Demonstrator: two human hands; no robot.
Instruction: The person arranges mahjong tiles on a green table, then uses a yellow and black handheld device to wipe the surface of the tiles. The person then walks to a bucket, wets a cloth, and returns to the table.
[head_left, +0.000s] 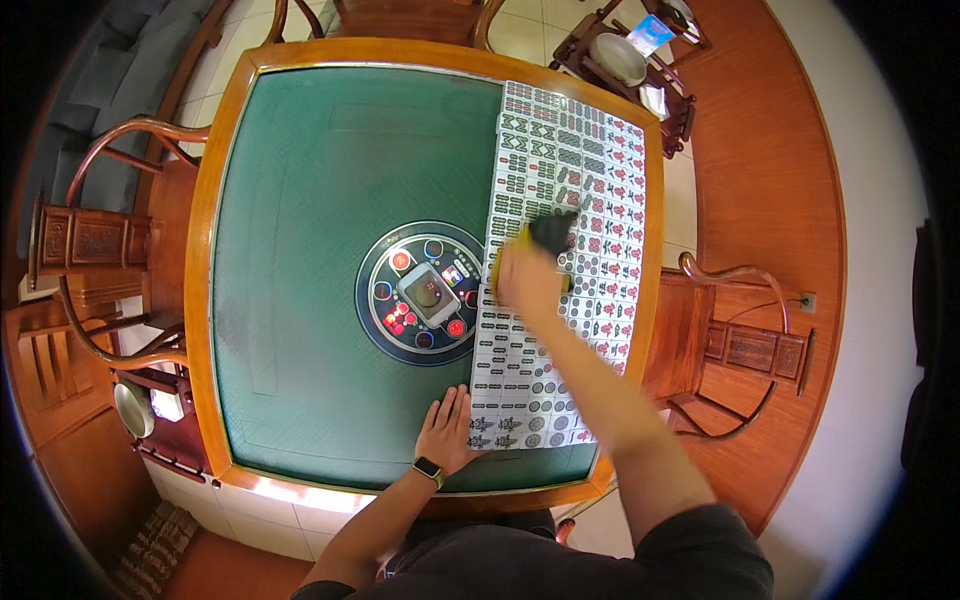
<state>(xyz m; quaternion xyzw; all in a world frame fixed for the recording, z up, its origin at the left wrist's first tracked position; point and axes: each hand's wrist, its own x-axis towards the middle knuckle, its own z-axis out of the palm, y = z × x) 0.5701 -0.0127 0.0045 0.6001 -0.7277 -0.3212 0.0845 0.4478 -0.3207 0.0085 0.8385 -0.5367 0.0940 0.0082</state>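
My right hand (529, 281) grips a yellow-and-black handheld tool (553, 231) over the middle of a block of mahjong tiles (574, 161). Motion blur hides the tool's exact kind and whether it touches the tiles. The tiles lie face up in tight rows along the right side of a green-topped mahjong table (300, 187). Bamboo, circle and red-and-black character faces show, partly covered by my right hand and forearm. My left hand (448, 429) rests on the green top with nothing held, its fingers against the block's near left edge. A watch is on that wrist.
A round control panel (375, 330) with buttons and a clear centre cover sits mid-table, its right edge behind the tiles. A raised wooden rim (202, 262) frames the top. Wooden chairs (94, 240) surround it. Side stands with bowls (619, 58) stand by two corners.
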